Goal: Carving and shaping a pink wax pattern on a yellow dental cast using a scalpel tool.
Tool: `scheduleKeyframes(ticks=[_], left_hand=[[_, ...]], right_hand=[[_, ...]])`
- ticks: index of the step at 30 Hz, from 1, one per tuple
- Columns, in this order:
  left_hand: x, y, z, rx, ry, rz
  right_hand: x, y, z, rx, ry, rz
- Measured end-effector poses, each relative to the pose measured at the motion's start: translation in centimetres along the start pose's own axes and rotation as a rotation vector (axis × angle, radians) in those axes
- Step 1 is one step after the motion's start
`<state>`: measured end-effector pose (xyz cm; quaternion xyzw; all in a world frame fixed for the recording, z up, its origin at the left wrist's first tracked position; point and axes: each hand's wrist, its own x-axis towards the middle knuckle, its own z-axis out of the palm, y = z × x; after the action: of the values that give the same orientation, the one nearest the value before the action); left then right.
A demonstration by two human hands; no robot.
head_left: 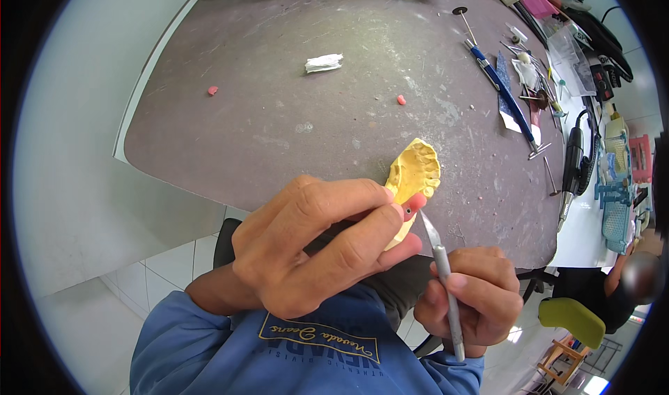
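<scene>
My left hand (pixel 320 238) is closed round a yellow plaster dental model (pixel 418 168), held up at the near edge of the table. Tooth shapes line the model's right side. A pink, gum-coloured piece (pixel 412 207) with a small dark round hole sits on the model beside my fingertips. My right hand (pixel 477 294) grips a silver craft knife (pixel 447 283) like a pen. Its pointed blade (pixel 428 226) angles up beside the pink piece; whether it touches I cannot tell. The model's lower part is partly hidden by my left fingers.
On the grey-brown tabletop (pixel 251 144) lie a white wrapped roll (pixel 324 63) and two pink bits, one left (pixel 212 90), one right (pixel 401 100). A blue pen-like tool (pixel 502 88), burs and a rotary handpiece (pixel 573 165) crowd the right side. A person (pixel 620 283) sits far right.
</scene>
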<state>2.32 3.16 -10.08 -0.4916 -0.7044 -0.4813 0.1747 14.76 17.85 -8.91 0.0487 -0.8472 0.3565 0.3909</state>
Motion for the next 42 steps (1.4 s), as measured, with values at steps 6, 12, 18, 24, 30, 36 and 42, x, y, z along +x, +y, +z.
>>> scheduleKeyframes(ticks=[6,12,18,24,30,36,42], left_hand=[[0.4,0.3,-0.3,0.002,-0.039,-0.051],[0.3,-0.5,-0.1,-0.033,0.002,0.004],[0.9,-0.3,-0.5,-0.048,-0.017,-0.057],[0.8,-0.3,-0.5,-0.112,0.011,-0.094],[0.9,-0.6,-0.4,-0.110,0.010,-0.074],[0.9,-0.6,-0.4,-0.116,0.021,-0.068],[1.0,-0.6,-0.6,-0.108,-0.001,-0.056]], right_hand=[[-0.2,0.5,0.7,-0.063,-0.019,-0.070],[1.9,-0.3,-1.7,-0.071,-0.061,0.029],[6.0,1.1,-0.6,-0.236,-0.319,-0.058],[6.5,0.7,-0.2,-0.264,-0.351,-0.042],[6.5,0.5,0.1,-0.255,-0.318,-0.017],[6.1,1.1,0.2,-0.264,-0.315,-0.042],[6.0,1.2,0.1,-0.257,-0.314,-0.070]])
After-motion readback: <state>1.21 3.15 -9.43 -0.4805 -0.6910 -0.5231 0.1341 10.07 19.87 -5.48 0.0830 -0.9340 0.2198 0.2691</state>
